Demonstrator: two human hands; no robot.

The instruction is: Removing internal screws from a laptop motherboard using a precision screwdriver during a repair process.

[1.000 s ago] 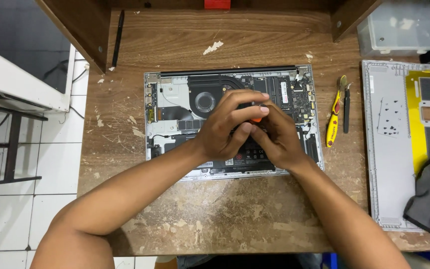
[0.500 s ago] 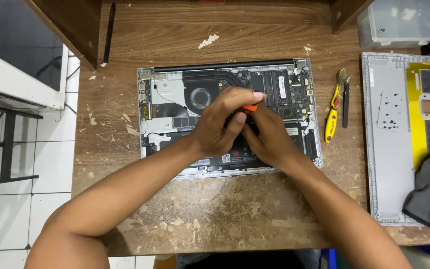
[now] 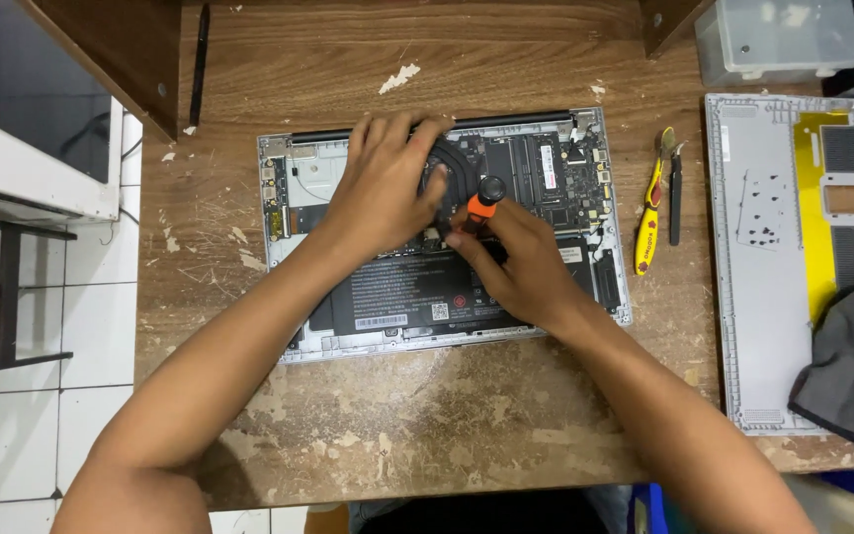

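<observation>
At the centre of the worn wooden desk (image 3: 368, 435) lies an opened laptop (image 3: 442, 232), underside up, internals exposed. A black battery (image 3: 417, 297) along its near half carries a white rectangular label at left, a small square code patch and a red round mark. The left hand (image 3: 383, 193) rests flat, fingers spread, over the fan area. The right hand (image 3: 516, 262) grips an orange-and-black screwdriver (image 3: 483, 198), held upright on the board. Far right stands a clear plastic box (image 3: 778, 40); contents cannot be told. The grey bottom cover (image 3: 773, 257) lies right, bearing yellow film.
</observation>
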